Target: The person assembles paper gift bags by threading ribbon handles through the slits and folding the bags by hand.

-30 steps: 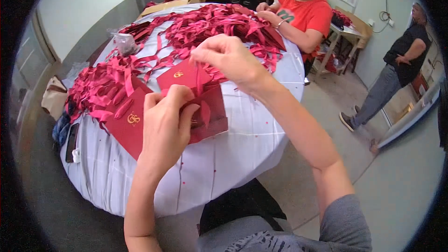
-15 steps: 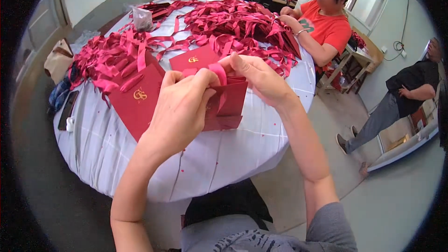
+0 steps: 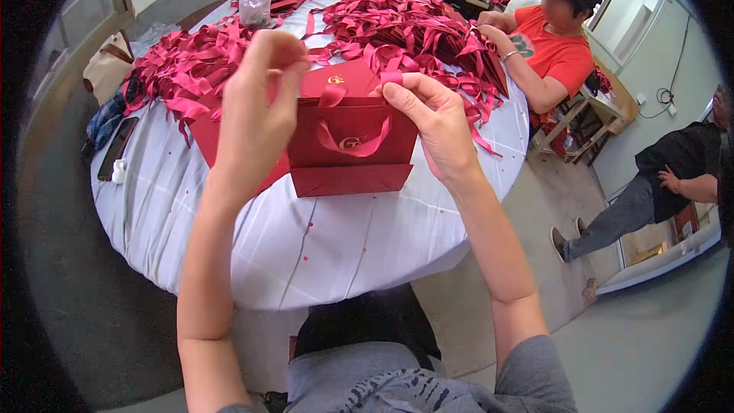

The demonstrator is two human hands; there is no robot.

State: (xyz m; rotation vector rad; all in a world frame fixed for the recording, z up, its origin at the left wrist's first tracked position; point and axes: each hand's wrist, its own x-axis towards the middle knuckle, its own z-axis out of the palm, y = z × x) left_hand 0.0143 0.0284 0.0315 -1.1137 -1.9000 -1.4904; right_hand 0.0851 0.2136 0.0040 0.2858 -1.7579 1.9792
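Note:
A dark red paper gift bag (image 3: 317, 130) with gold lettering stands on the table before me, its bottom fold angled out toward me. A pink ribbon handle (image 3: 362, 149) hangs in a loop down its front. At the bag's upper right corner, my right hand (image 3: 440, 118) pinches a pink ribbon (image 3: 391, 76) between thumb and forefinger. My left hand (image 3: 256, 111) is raised off the bag's upper left, fingers curled in toward the thumb; what is between the fingertips, if anything, is hidden. Another red bag (image 3: 200, 138) lies flat behind my left wrist.
Heaps of ribbon-handled red bags (image 3: 405, 27) cover the far side of the round, white-clothed table (image 3: 157, 206). A phone (image 3: 118, 149) and a cream bag (image 3: 107, 65) are at the left edge. A co-worker in an orange shirt (image 3: 554, 50) sits at right; another person (image 3: 673, 176) stands beyond.
My left hand has come away from the bag, up and to the left. The bag's front now faces me with its ribbon loop hanging down. My right hand stays at the upper right corner.

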